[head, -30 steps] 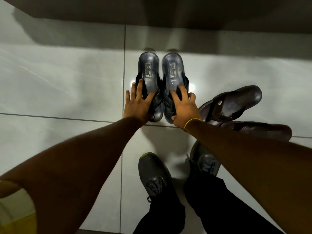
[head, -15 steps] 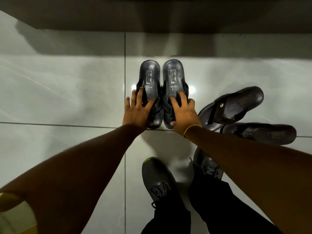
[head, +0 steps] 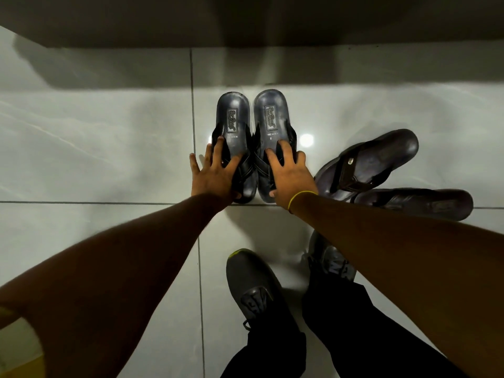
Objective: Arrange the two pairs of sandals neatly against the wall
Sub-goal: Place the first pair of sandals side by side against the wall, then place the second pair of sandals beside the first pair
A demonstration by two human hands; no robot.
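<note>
Pale glossy floor tiles [head: 95, 148] run up to a dark wall [head: 245, 20] along the far edge, with a shadowed strip at its foot. Two black sandals lie side by side on the floor, touching, heels toward the wall and short of it: the left black sandal [head: 231, 121] and the right black sandal [head: 272, 118]. The left hand [head: 214, 178] lies flat with fingers spread over the left sandal's straps; the right hand [head: 291, 175], a yellow band [head: 301, 196] at its wrist, presses open-fingered on the other's straps. Just right of them sit two brown sandals, splayed: the upper brown sandal [head: 376, 156] angled, the lower brown sandal [head: 414, 203] lying crosswise, their near ends meeting. Grey sneakers [head: 251, 279] stand at the near edge.
</note>
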